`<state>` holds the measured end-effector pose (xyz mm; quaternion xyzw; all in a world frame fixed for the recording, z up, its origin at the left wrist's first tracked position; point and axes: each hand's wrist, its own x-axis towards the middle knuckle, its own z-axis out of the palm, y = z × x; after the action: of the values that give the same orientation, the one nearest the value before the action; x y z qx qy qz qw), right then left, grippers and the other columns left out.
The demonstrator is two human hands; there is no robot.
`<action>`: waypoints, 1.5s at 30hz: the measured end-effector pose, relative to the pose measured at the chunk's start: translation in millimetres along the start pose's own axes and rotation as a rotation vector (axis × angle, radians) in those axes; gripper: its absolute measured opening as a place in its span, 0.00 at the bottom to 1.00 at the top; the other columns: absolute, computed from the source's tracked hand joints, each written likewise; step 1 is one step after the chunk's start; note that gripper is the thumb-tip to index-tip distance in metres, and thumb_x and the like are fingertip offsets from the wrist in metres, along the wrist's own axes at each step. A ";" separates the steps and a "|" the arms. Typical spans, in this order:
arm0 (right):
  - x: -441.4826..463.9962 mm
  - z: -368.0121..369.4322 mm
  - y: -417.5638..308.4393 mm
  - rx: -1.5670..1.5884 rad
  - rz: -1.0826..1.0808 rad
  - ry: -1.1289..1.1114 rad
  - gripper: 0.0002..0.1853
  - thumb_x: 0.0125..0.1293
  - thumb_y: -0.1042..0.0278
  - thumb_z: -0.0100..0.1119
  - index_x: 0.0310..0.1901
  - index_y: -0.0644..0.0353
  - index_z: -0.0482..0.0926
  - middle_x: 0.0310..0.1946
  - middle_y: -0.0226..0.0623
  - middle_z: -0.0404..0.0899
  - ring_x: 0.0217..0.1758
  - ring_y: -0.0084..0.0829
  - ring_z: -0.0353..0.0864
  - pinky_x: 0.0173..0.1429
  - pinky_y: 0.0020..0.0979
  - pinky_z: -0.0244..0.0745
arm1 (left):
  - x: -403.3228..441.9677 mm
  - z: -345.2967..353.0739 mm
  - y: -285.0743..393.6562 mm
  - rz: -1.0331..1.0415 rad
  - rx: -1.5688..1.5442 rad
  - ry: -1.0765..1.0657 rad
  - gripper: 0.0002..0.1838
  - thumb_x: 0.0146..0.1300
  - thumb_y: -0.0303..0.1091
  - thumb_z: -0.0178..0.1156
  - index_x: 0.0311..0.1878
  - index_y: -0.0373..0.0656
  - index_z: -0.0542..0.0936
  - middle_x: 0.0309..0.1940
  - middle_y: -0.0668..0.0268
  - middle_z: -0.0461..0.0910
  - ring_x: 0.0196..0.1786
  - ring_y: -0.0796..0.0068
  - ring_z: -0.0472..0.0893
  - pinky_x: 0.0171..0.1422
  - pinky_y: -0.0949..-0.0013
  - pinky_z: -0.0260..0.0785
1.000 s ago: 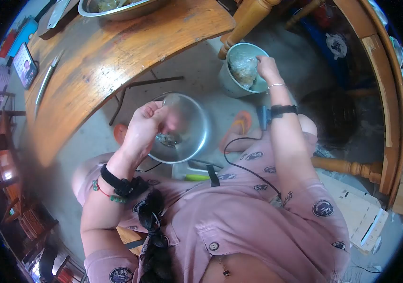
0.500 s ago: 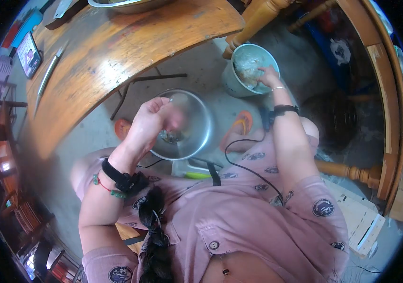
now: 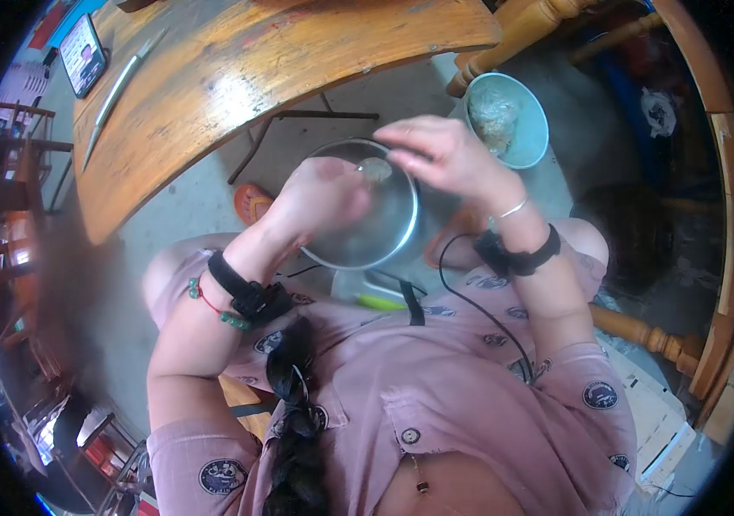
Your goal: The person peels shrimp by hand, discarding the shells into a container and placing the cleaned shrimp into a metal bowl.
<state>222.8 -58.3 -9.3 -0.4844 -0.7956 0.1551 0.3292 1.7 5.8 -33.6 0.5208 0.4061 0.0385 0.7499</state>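
Observation:
Over the metal bowl [image 3: 375, 245], my left hand [image 3: 324, 196] is closed in a pinch, partly blurred. A small pale, translucent item [image 3: 374, 170] shows at its fingertips; what it is I cannot make out. My right hand [image 3: 448, 156] is apart from it on the right, fingers extended and spread toward the bowl's upper rim, with nothing visible in them. Behind the right hand stands a light green bucket [image 3: 536, 129] with a crumpled clear plastic bag [image 3: 494, 116] inside.
A wooden table [image 3: 298, 52] curves across the top, bearing a phone [image 3: 83, 56] and a knife [image 3: 122, 90]. A wooden table leg [image 3: 517, 39] stands beside the bucket. Orange sandals [image 3: 252, 203] are on the floor. A black cable [image 3: 470, 297] crosses my lap.
My right hand has moved from the bucket leftward to the bowl. My left hand is still pinched over the bowl. The view has shifted, moving table, bowl and bucket in frame.

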 end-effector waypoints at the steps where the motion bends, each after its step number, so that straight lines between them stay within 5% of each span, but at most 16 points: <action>1: -1.0 8.1 -3.4 -0.038 -0.045 -0.040 0.15 0.59 0.70 0.62 0.48 0.62 0.80 0.42 0.44 0.83 0.43 0.43 0.83 0.48 0.37 0.78 | 0.5 0.1 -0.5 0.017 0.040 -0.001 0.10 0.73 0.34 0.50 0.37 0.41 0.77 0.26 0.69 0.81 0.24 0.83 0.75 0.28 0.80 0.65; 11: -4.2 32.7 -12.3 -0.104 -0.093 -0.070 0.12 0.55 0.71 0.61 0.41 0.64 0.78 0.31 0.44 0.80 0.35 0.44 0.82 0.40 0.39 0.78 | -0.7 -1.2 -4.1 0.104 0.262 -0.030 0.10 0.72 0.30 0.50 0.36 0.39 0.78 0.27 0.68 0.81 0.25 0.83 0.76 0.29 0.79 0.67; 14: -6.8 36.7 -12.6 -0.112 -0.083 -0.068 0.10 0.55 0.71 0.60 0.39 0.64 0.79 0.29 0.43 0.79 0.32 0.43 0.82 0.37 0.39 0.78 | 1.4 -1.5 -7.4 0.316 0.430 -0.096 0.09 0.72 0.30 0.50 0.37 0.38 0.78 0.26 0.68 0.81 0.25 0.83 0.76 0.30 0.79 0.68; 16: -7.8 39.1 -14.1 -0.110 -0.092 -0.056 0.09 0.54 0.72 0.60 0.37 0.64 0.79 0.28 0.42 0.79 0.31 0.43 0.81 0.35 0.38 0.78 | 1.2 -1.6 -4.8 0.070 0.253 -0.068 0.10 0.72 0.29 0.50 0.37 0.37 0.79 0.26 0.68 0.81 0.25 0.83 0.77 0.30 0.79 0.68; 20: -8.6 40.6 -17.9 -0.152 -0.094 -0.057 0.08 0.54 0.72 0.60 0.35 0.64 0.79 0.26 0.43 0.78 0.30 0.43 0.81 0.34 0.38 0.78 | 1.7 -2.2 -9.9 0.281 0.560 -0.091 0.10 0.72 0.29 0.50 0.38 0.37 0.79 0.26 0.68 0.81 0.25 0.82 0.77 0.29 0.79 0.68; 22: -8.5 41.1 -17.5 -0.145 -0.086 -0.071 0.08 0.54 0.72 0.60 0.35 0.64 0.79 0.26 0.43 0.78 0.30 0.43 0.81 0.34 0.38 0.78 | -0.8 0.4 -5.9 0.089 0.334 -0.041 0.10 0.72 0.29 0.50 0.37 0.36 0.79 0.26 0.68 0.80 0.25 0.83 0.77 0.28 0.79 0.68; 26: -7.0 43.8 -11.6 -0.047 -0.061 -0.051 0.05 0.54 0.73 0.59 0.33 0.64 0.80 0.25 0.43 0.78 0.29 0.43 0.81 0.35 0.38 0.78 | -0.8 2.0 -4.8 0.020 0.235 -0.020 0.10 0.72 0.29 0.50 0.38 0.36 0.79 0.26 0.68 0.80 0.26 0.83 0.77 0.28 0.79 0.68; 28: -6.0 44.4 -8.0 0.029 -0.050 -0.016 0.05 0.54 0.74 0.59 0.32 0.64 0.80 0.25 0.43 0.79 0.30 0.43 0.82 0.35 0.38 0.78 | 3.1 -1.1 -11.9 0.510 0.669 -0.066 0.10 0.72 0.29 0.50 0.38 0.36 0.79 0.26 0.68 0.80 0.26 0.84 0.77 0.28 0.80 0.68; 29: -5.7 44.5 -6.2 0.042 -0.044 0.009 0.05 0.53 0.74 0.60 0.32 0.64 0.81 0.25 0.43 0.80 0.30 0.43 0.82 0.35 0.38 0.78 | 4.8 -1.8 -15.6 0.510 0.669 -0.068 0.10 0.72 0.29 0.50 0.38 0.36 0.79 0.26 0.68 0.80 0.26 0.84 0.77 0.28 0.80 0.68; 31: -5.7 43.5 -5.9 0.054 -0.038 0.036 0.06 0.53 0.74 0.60 0.33 0.64 0.81 0.26 0.43 0.80 0.30 0.44 0.82 0.35 0.38 0.78 | -2.6 3.8 -4.5 0.086 0.181 -0.024 0.09 0.72 0.29 0.51 0.37 0.37 0.79 0.26 0.69 0.81 0.26 0.84 0.77 0.28 0.80 0.67; 36: -0.5 27.3 -16.7 0.214 0.207 0.045 0.10 0.56 0.73 0.60 0.40 0.64 0.82 0.28 0.47 0.81 0.31 0.44 0.83 0.36 0.36 0.78 | -6.4 5.4 8.5 0.076 0.052 -0.011 0.09 0.72 0.29 0.51 0.38 0.37 0.79 0.27 0.68 0.81 0.26 0.84 0.77 0.30 0.80 0.67; 45: 4.3 25.9 -23.6 0.078 0.153 -0.007 0.13 0.54 0.76 0.59 0.43 0.64 0.81 0.29 0.50 0.81 0.32 0.46 0.84 0.36 0.38 0.79 | -6.4 4.6 5.8 0.122 -0.026 0.008 0.09 0.72 0.30 0.51 0.38 0.38 0.79 0.28 0.68 0.81 0.27 0.83 0.77 0.30 0.80 0.67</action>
<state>188.2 -64.0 -13.4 -0.5301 -0.7507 0.2121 0.3323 2.5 1.9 -24.7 0.5347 0.3764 0.0914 0.7511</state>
